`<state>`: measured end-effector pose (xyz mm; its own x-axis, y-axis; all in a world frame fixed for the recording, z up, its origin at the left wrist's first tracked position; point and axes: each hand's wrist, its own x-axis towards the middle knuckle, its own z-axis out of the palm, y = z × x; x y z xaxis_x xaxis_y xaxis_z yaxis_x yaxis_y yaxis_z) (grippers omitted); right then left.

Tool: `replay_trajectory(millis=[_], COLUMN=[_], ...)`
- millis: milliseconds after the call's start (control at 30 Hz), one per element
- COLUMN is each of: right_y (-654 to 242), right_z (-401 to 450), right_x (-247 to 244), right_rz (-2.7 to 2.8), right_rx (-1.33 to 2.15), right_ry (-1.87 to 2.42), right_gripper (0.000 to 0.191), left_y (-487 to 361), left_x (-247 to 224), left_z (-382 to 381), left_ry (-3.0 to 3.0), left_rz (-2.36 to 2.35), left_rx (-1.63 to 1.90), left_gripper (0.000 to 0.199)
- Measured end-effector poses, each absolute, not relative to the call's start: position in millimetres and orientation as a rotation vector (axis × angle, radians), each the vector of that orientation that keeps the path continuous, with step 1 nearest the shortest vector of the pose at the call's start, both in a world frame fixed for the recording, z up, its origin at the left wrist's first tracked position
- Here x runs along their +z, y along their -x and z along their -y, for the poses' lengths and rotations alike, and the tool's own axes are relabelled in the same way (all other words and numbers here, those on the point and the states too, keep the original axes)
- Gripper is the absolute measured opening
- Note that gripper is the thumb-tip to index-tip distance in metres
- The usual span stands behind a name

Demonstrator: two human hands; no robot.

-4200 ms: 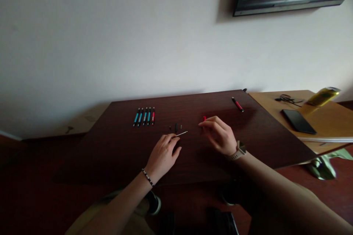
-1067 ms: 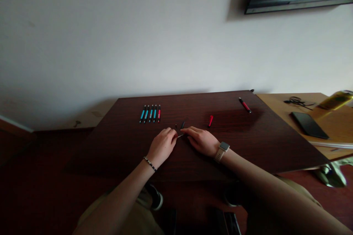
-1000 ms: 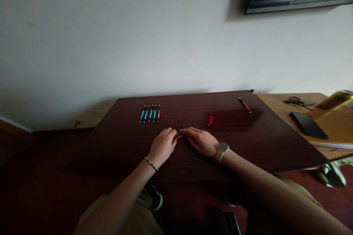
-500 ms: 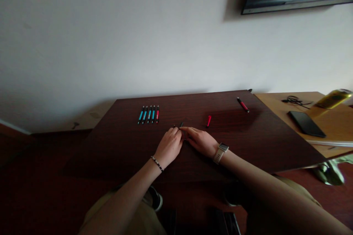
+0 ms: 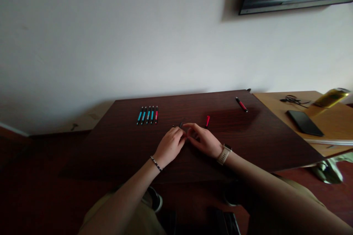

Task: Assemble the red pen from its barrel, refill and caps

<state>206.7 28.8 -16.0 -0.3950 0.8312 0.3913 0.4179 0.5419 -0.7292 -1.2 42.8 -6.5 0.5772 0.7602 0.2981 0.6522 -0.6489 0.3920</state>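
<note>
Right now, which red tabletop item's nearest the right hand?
The short red piece, just beyond the right hand; the row's red pen and far-right red pen lie farther.

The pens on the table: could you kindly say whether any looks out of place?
One red pen lies slanted near the far right corner, apart from the neat row of five pens. The short red piece beyond the right hand seems part of a dismantled pen.

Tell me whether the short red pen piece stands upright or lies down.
Lying down: the red piece stretches along the tabletop just beyond the right hand.
</note>
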Motion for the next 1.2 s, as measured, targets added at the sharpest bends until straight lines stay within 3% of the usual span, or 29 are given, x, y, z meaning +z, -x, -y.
replay_trajectory(millis=[200, 667, 967, 1200], right_y=[-211.1, -218.4, -230.8, -265.2], right_z=[-29.5, -32.3, -42.2, -61.2], right_x=[-6.9, 2.0, 19.8, 35.1], right_rz=[1.53, 1.172, 1.04, 1.049], right_rx=[1.121, 1.252, 1.127, 0.671], right_ry=[0.811, 0.729, 0.775, 0.758], right_gripper=[0.055, 0.052, 0.042, 0.038], left_y=[-8.3, -42.3, -57.6, -64.9], left_x=[4.8, 3.8, -3.0, -20.5], left_z=[-37.8, -41.7, -44.5, -39.2], left_ry=[-2.239, -1.619, -1.405, -1.437], left_rz=[-1.057, -0.93, -0.833, -0.834], left_rx=[0.936, 1.119, 1.057, 0.968], left_gripper=[0.006, 0.034, 0.048, 0.047])
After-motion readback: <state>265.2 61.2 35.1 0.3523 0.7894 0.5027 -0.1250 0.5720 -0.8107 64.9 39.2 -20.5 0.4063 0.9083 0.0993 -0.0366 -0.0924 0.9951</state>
